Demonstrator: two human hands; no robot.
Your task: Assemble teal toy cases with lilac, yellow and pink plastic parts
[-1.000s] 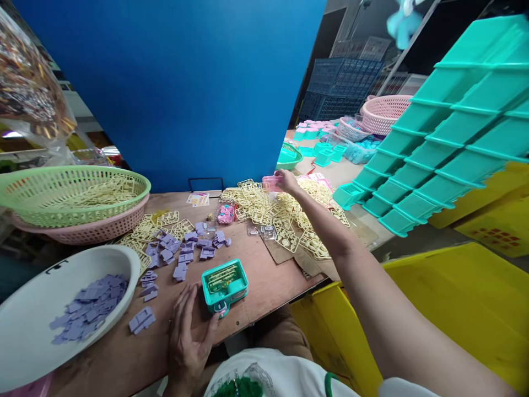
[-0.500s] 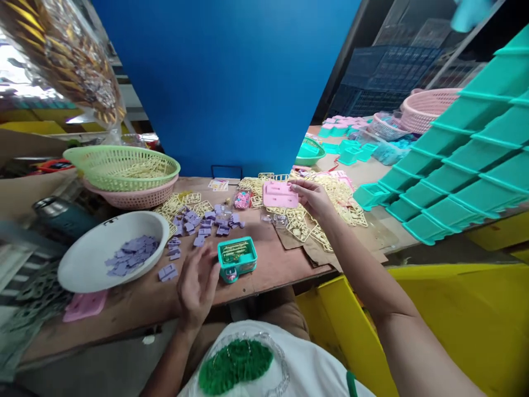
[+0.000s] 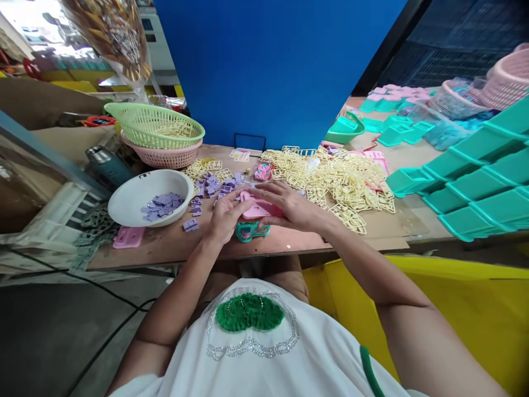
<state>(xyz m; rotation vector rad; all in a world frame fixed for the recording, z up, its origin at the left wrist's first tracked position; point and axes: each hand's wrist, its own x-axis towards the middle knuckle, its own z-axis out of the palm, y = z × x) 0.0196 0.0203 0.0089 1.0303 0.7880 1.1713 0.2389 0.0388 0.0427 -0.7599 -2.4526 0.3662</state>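
Note:
A pink plastic lid (image 3: 261,208) lies over the top of a small teal box (image 3: 247,231) at the table's front edge. My left hand (image 3: 225,216) grips the lid's left side, its thumb on the near corner. From the right, my right hand (image 3: 291,208) holds the lid with fingers across its top and the thumb low at the box's side. The box's inside is hidden under the lid. Behind my hands lie loose purple plastic pieces (image 3: 209,184) and a small bag of pink and teal bits (image 3: 262,171).
A white bowl (image 3: 119,201) of purple pieces stands left, near another pink panel (image 3: 129,237) and a flask (image 3: 108,165). Stacked green (image 3: 136,124) and pink baskets sit behind. Cream part frames (image 3: 343,176) spread right, beside stacked teal boxes (image 3: 475,187). A blue panel (image 3: 268,71) rises behind.
My right hand has brought the pink lid from the cream frames down and left onto the teal box. My left hand has closed in on it. The view has shifted.

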